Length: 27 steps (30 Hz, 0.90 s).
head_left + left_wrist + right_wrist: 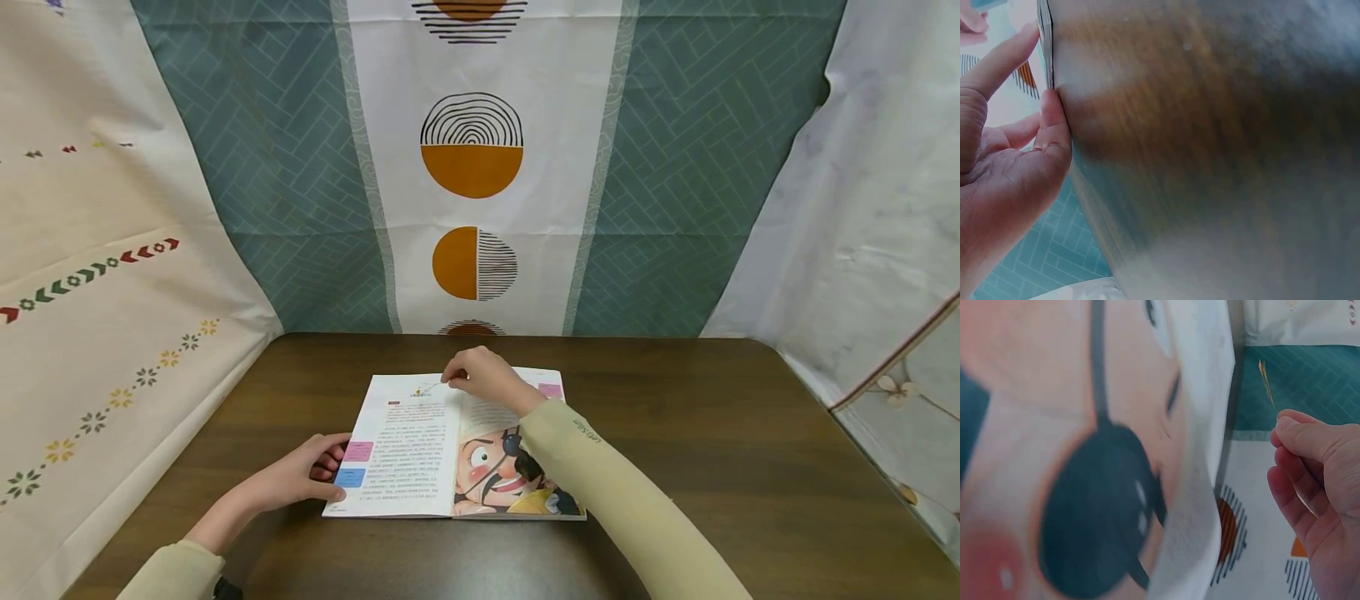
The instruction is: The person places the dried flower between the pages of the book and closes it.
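An open book (pixel 408 479) lies on the brown table, with text on its left page and a cartoon pirate face (pixel 495 475) on the right one. My left hand (pixel 296 475) holds the book's lower left edge, thumb on the page and the other fingers curled at the side; the left wrist view shows this hand (pixel 1016 150) at the book's edge (pixel 1047 50). Above the upper middle of the book, my right hand (pixel 487 379) pinches a thin stem-like piece (pixel 1265 381) with a golden, pointed tip. Its exact kind is unclear.
The brown table (pixel 712 467) extends on both sides of the book. A patterned cloth (pixel 480 75) hangs along the back edge. Light cloths stand at the left (pixel 90 350) and the right (pixel 862 250).
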### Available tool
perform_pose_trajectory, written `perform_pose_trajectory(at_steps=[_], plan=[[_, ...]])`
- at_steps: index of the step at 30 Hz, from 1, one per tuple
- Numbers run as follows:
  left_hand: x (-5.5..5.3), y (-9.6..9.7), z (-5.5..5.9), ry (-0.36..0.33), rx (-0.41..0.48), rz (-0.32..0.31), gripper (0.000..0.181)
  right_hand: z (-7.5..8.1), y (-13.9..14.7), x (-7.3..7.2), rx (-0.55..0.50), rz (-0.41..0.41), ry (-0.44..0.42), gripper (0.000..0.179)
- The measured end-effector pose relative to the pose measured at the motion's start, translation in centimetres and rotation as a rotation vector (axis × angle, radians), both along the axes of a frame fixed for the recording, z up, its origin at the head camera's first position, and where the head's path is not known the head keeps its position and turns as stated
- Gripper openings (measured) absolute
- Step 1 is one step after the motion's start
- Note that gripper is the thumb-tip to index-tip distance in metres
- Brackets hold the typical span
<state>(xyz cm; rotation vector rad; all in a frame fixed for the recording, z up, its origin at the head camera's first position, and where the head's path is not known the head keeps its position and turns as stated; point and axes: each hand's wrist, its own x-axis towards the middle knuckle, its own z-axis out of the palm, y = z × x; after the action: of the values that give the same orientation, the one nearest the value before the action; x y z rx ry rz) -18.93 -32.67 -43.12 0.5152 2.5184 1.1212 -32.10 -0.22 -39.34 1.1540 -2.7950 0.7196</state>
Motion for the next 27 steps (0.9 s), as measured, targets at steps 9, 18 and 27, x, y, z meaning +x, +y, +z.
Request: perform_pose_trajectory(at_steps=[9, 18, 27], plan=[[0.0, 0.2, 0.2, -0.01, 0.009, -0.001, 0.084, -1.1, -2.4, 0.0, 0.057, 0.032, -0.002, 0.015], [-0.1, 0.6, 0.6, -0.027, -0.004, -0.003, 0.084, -1.8, -4.5, -0.1, 0.091, 0.058, -0.031, 0.015], [-0.2, 0.7, 0.7, -0.039, 0.003, -0.001, 0.085, -2.3, -5.1, -0.3, 0.065, 0.055, -0.119, 0.014]])
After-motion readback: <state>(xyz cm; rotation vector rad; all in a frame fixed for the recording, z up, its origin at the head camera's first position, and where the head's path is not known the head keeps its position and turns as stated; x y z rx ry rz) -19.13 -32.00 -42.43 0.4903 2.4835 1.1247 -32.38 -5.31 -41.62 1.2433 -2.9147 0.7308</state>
